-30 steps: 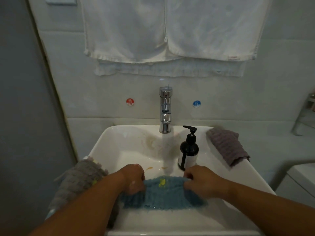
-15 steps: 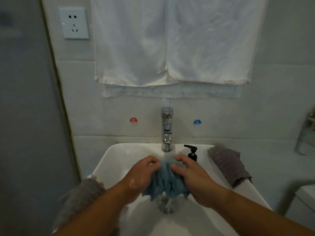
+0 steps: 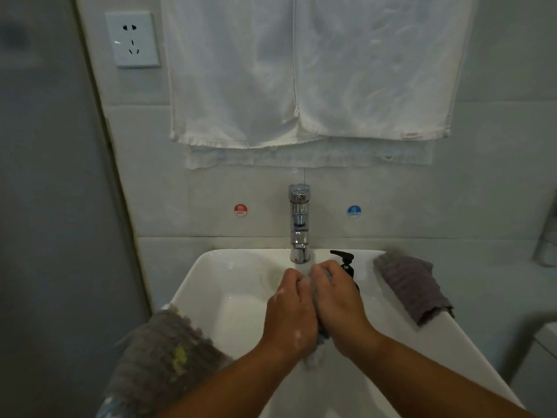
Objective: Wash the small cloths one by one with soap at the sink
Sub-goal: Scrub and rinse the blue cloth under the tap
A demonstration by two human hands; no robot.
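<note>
Two hands together over the sink (image 3: 193,285) bowl, just below the faucet (image 3: 299,224) spout. L hand (image 3: 291,309) and R hand (image 3: 337,303) are pressed side by side, fingers curled inward, both clamped on the blue cloth (image 3: 323,337). From my feed the cloth is bunched up betw. the palms; only a sliver shows at the fingertips and a bit at the heel of the hands. Small white foam flecks on back of L hand. Can't tell from here whether the tap is running; area under the hands is blurred.

Other items, approx. positions:
- soap bottle (image 3: 343,258), dark w/ black pump, stands in the sink behind R hand, mostly hidden by it.
- grey cloth (image 3: 413,288) draped over R rim, well apart from hands.
- second grey cloth (image 3: 162,354) w/ yellow stain draped over L front rim, beside L forearm.
- white towels (image 3: 301,70) hang on wall above faucet.
- wall socket (image 3: 132,39) upper L.
- red HOT sticker (image 3: 240,209) L of faucet, blue COLD sticker (image 3: 354,211) R of it.
</note>
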